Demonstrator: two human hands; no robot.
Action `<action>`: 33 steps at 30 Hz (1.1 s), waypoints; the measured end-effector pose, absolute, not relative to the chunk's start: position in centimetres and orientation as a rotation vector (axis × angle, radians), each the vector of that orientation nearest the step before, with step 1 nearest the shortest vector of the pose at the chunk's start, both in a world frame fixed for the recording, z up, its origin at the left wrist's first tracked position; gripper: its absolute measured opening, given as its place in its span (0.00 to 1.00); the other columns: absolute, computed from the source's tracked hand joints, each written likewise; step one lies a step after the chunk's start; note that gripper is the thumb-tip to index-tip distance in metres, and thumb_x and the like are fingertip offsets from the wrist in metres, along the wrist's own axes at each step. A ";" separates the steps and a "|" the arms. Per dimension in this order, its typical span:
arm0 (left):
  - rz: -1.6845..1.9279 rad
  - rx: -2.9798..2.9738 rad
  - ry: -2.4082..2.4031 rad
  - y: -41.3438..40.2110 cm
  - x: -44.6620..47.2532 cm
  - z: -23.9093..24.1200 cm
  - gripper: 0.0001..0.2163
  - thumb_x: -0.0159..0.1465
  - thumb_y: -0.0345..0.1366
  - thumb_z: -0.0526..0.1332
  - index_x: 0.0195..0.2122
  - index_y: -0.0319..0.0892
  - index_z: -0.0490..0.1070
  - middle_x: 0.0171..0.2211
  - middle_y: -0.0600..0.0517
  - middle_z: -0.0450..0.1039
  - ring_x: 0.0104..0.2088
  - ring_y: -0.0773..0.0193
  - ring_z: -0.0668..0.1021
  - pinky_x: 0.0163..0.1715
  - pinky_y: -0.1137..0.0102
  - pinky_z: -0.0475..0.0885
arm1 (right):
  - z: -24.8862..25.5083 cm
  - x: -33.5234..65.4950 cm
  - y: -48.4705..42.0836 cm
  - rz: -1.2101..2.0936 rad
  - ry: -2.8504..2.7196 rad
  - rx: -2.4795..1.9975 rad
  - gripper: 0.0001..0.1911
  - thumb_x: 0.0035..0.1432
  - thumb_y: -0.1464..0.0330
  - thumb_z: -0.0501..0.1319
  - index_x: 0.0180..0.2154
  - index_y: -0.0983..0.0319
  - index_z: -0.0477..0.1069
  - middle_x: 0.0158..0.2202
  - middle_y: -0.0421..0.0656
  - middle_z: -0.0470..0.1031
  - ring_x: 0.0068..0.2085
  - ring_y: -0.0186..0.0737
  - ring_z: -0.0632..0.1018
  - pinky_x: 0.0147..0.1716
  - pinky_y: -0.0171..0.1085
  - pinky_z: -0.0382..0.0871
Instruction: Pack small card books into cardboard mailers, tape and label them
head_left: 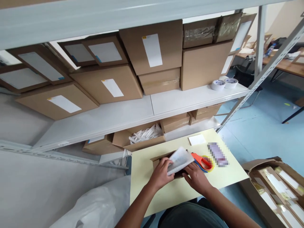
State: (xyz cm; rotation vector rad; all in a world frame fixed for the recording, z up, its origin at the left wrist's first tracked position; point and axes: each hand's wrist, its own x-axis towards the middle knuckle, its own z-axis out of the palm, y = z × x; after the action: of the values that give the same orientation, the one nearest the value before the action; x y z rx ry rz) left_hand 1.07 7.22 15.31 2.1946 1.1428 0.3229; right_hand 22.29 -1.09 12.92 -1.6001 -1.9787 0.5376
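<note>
My left hand (pixel 162 173) grips a white, flat, paper-like packet (pixel 180 158) by its left side, thumb on top. The packet is tilted over a small open cardboard box (pixel 156 163) on the pale yellow table (pixel 142 186), hiding much of its inside. My right hand (pixel 197 177) lies at the box's right end, close to the packet's lower right corner. Its fingers are stretched forward with the thumb apart; the fingertips are partly hidden. Just beyond it lies an orange tool (pixel 201 161) with yellow and blue parts, which looks like a tape dispenser.
A white card (pixel 197 139) and a blurred-out purple item (pixel 218 154) lie on the table. Behind it, a grey shelf (pixel 123 114) carries cardboard boxes (pixel 204 65) and tape rolls (pixel 218 85). An open carton (pixel 247 167) stands at right; white plastic sheeting (pixel 99 205) is at left.
</note>
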 end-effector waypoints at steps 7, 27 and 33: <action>-0.001 2.356 1.114 8.2 1.7 13.5 0.23 0.54 0.28 0.65 0.51 0.46 0.65 0.54 0.45 0.65 0.57 0.50 0.71 0.57 0.58 0.68 | 11.9 22.8 -2.2 0.602 -1.897 -1.658 0.04 0.64 0.69 0.60 0.37 0.59 0.74 0.38 0.46 0.77 0.41 0.46 0.77 0.42 0.43 0.74; -0.066 2.356 1.147 8.2 -2.4 11.0 0.24 0.58 0.48 0.67 0.54 0.48 0.72 0.68 0.43 0.60 0.67 0.44 0.63 0.64 0.52 0.61 | 11.9 23.4 -2.4 0.661 -1.905 -1.593 0.10 0.62 0.68 0.62 0.46 0.60 0.75 0.46 0.49 0.77 0.48 0.47 0.78 0.48 0.45 0.76; 0.223 2.379 1.178 7.5 -4.8 12.8 0.13 0.66 0.48 0.60 0.46 0.50 0.78 0.54 0.47 0.75 0.59 0.49 0.72 0.65 0.51 0.60 | 11.8 23.5 -2.5 0.623 -1.931 -1.570 0.12 0.62 0.68 0.63 0.48 0.60 0.75 0.50 0.51 0.77 0.53 0.50 0.77 0.52 0.48 0.76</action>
State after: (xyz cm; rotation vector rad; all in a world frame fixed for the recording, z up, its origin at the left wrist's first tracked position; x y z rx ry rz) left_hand -4.75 7.51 12.77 2.3790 1.1779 0.2226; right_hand 23.51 -2.53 11.82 -1.5696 -1.9307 0.6230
